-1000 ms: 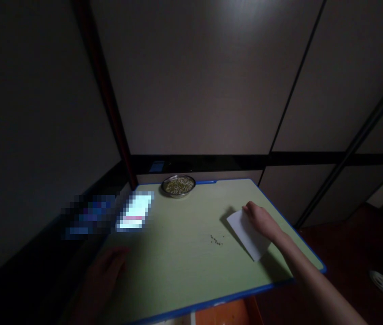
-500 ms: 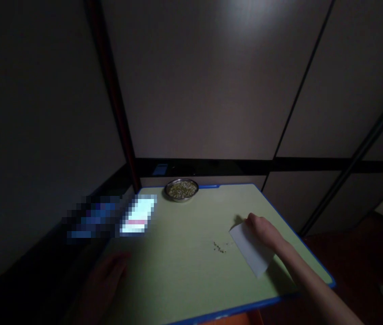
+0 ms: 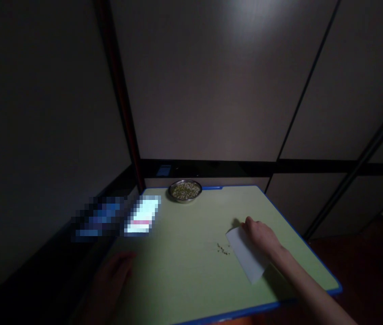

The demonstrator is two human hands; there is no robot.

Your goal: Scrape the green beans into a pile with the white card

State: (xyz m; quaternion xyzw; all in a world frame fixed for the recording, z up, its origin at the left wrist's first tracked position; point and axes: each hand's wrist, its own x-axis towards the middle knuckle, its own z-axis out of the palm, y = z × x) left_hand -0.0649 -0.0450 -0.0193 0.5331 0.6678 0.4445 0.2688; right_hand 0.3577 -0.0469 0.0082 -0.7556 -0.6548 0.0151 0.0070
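A sheet of white paper (image 3: 247, 257) stands tilted on the light green tabletop, held along its upper side by my right hand (image 3: 261, 234). The fingers are closed on it, and the forearm covers part of the sheet. Just left of the paper's edge lies a small scatter of beans (image 3: 223, 249), apart from it. My left hand (image 3: 115, 273) rests in shadow at the table's left side, holding nothing that I can see, thumb and forefinger slightly apart. Near the far edge sits a round metal bowl (image 3: 185, 200) with many green and whitish beans in it.
The table (image 3: 184, 280) has a blue rim and stands against pale cabinet panels (image 3: 208, 99). Two blurred-out screens (image 3: 143, 215) glow at the left edge. Behind the bowl, a dark ledge (image 3: 212, 169) runs along the panels. Something orange (image 3: 239, 321) shows below the front edge.
The paper and my right hand have shifted slightly left and toward me, closer to the scattered beans. The whole view has moved a little. My left hand stays at the table's left side.
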